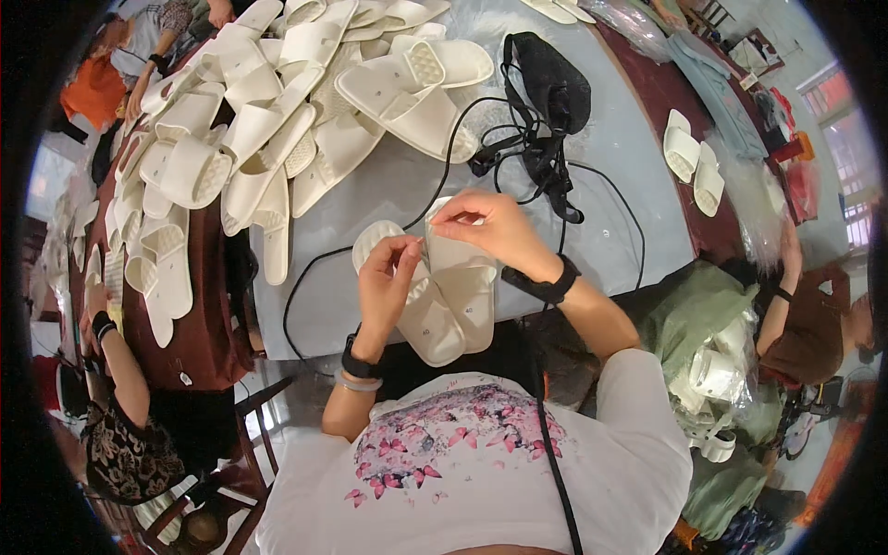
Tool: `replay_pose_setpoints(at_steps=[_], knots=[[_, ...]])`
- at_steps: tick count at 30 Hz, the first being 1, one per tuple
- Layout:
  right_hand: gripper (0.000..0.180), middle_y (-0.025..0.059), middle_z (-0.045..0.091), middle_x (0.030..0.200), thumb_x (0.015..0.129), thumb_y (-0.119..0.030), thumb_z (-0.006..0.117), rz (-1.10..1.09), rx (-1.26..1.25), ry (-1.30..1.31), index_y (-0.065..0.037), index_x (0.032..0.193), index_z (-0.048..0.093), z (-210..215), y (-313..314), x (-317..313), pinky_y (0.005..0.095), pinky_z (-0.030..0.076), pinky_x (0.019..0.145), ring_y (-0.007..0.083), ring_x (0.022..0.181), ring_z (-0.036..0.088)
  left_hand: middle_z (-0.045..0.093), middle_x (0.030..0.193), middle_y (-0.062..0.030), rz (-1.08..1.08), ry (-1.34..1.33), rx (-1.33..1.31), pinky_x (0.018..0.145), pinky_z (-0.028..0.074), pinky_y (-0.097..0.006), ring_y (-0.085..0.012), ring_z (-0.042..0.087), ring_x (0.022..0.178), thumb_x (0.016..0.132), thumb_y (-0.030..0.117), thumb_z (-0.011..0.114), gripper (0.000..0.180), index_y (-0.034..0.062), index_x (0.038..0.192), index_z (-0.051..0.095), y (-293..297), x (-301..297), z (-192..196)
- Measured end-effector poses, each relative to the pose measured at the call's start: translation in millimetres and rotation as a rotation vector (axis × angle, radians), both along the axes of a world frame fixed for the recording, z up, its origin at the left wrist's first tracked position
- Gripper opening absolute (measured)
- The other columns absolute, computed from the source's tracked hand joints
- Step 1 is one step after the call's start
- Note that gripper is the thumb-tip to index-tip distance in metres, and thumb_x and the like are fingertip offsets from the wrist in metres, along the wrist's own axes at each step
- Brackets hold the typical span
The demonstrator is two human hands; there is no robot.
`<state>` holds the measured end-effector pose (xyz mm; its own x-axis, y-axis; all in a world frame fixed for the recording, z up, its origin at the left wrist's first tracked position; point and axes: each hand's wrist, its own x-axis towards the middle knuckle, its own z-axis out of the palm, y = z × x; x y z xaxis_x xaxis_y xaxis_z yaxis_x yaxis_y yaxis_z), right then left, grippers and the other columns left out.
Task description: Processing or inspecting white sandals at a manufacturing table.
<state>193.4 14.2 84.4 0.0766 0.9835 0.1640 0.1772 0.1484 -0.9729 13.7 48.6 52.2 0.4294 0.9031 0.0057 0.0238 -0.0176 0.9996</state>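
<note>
A pair of cream slide slippers lies side by side before me at the near table edge: the left slipper and the right slipper. Above the left one, my left hand is closed in a pinch of thumb and fingers. My right hand, its thumb and fingertips pressed together, hovers over the far part of the right slipper. The fingertips of both hands come close to each other. Whatever they pinch, if anything, is too small to make out. My hands partly cover the slippers' far ends.
A big heap of cream slippers covers the table's far left. Beyond my hands lies a black pouch with straps and a looping black cable. Another slipper pair rests at right. Green bags stand beside me; co-workers sit on both sides.
</note>
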Motion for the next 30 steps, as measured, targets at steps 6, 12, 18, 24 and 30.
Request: replay_pose_setpoints(at_steps=[6,12,18,24,30], knots=[[0.022,0.005,0.062,0.085,0.076,-0.022,0.068,0.062,-0.13,-0.125,-0.006,0.09,0.068,8.0,13.6,3.4,0.0232,0.041,0.074,0.012,0.081,0.056,0.056,0.082,0.0007,-0.01,-0.034,0.118,0.067,0.04,-0.02,-0.0066,0.049,0.073,0.084,0.015,0.062,0.018,-0.0012,0.091,0.061,11.7,11.9,2.5],[0.03,0.0008,0.062,0.094,0.083,-0.026,0.061,0.2,-0.368,0.249,-0.003,0.103,0.063,3.1,14.8,4.5,0.0206,0.04,0.074,0.0079,0.083,0.053,0.056,0.078,0.0031,-0.064,-0.106,-0.205,0.065,0.037,-0.018,-0.0046,0.046,0.07,0.083,0.022,0.064,0.021,0.0017,0.088,0.063,19.7,16.3,-2.9],[0.031,0.0027,0.06,0.086,0.085,-0.02,0.059,-0.244,-0.191,-0.245,-0.006,0.113,0.056,50.8,-41.9,81.0,0.0212,0.046,0.066,0.008,0.077,0.054,0.053,0.071,0.0056,0.007,-0.023,-0.136,0.06,0.034,-0.018,-0.0037,0.043,0.064,0.081,0.023,0.066,0.02,0.0035,0.081,0.063,28.6,4.9,-11.3],[0.054,0.0181,0.061,0.098,0.068,-0.044,0.068,-0.368,-1.267,-1.178,-0.002,0.102,0.06,-35.8,-185.2,202.5,0.0422,0.047,0.078,0.0331,0.092,0.058,0.055,0.069,0.0061,-0.002,-0.022,-0.145,0.056,0.035,-0.016,-0.0014,0.043,0.061,0.081,0.02,0.067,0.02,0.0009,0.082,0.063,34.1,6.7,-11.1],[0.034,0.0232,0.058,0.088,0.082,-0.028,0.055,-0.731,-0.651,-0.536,0.005,0.092,0.05,-144.5,-278.1,161.8,0.0424,0.042,0.07,0.0401,0.082,0.055,0.05,0.067,0.0072,0.049,0.041,-0.189,0.054,0.031,-0.018,-0.0022,0.039,0.059,0.082,0.023,0.064,0.02,0.0037,0.078,0.061,33.1,5.7,-6.7]])
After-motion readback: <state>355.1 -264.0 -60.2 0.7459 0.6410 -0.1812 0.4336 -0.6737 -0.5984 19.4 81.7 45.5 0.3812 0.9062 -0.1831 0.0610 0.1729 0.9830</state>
